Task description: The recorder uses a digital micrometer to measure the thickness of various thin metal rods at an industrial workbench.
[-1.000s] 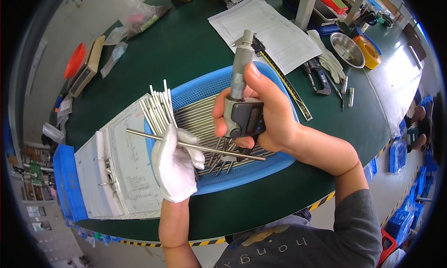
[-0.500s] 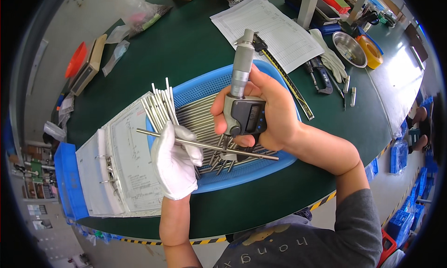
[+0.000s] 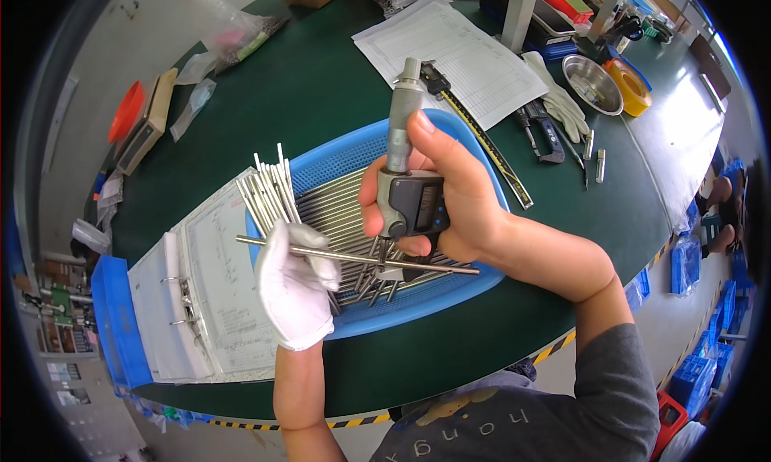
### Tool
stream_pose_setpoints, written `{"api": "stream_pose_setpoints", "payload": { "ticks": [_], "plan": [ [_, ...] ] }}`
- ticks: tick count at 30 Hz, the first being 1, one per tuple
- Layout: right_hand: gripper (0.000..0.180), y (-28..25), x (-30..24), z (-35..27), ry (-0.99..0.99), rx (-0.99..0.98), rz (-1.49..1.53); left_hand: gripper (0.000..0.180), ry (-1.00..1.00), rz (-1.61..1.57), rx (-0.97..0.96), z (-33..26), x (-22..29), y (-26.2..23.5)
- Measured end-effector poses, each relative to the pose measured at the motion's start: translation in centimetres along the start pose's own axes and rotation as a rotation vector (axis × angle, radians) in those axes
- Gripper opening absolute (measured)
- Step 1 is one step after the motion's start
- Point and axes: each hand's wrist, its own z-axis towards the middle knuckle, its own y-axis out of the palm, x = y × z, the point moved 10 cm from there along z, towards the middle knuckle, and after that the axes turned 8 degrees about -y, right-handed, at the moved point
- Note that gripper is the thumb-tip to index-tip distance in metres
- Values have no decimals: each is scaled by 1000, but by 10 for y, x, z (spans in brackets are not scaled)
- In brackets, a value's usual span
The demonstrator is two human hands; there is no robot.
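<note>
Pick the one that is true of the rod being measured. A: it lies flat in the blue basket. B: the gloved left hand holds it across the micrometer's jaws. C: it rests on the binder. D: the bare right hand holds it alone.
B: the gloved left hand grips the rod at one end, while the right hand holds the micrometer on it above the blue basket.

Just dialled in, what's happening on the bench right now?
A person holds a digital micrometer in the bare right hand, thumb up on its barrel. The gloved left hand grips a bundle of thin metal rods and holds one single rod level across the micrometer's jaws. All this hangs over a blue mesh basket with more rods lying in it, on a green table. An open ring binder lies to the left.
</note>
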Motion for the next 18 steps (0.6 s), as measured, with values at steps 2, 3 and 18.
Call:
{"api": "stream_pose_setpoints", "payload": {
  "ticks": [2,3,18],
  "plan": [
    [68,1,-3,-1,-17,-21,-19,35,28,-65,40,1,4,-5],
    [68,4,-3,-1,-28,-51,-34,35,29,-63,41,1,3,-5],
    [70,-1,0,1,-21,-15,74,38,-15,65,-32,-2,-4,6]
  ]
}}
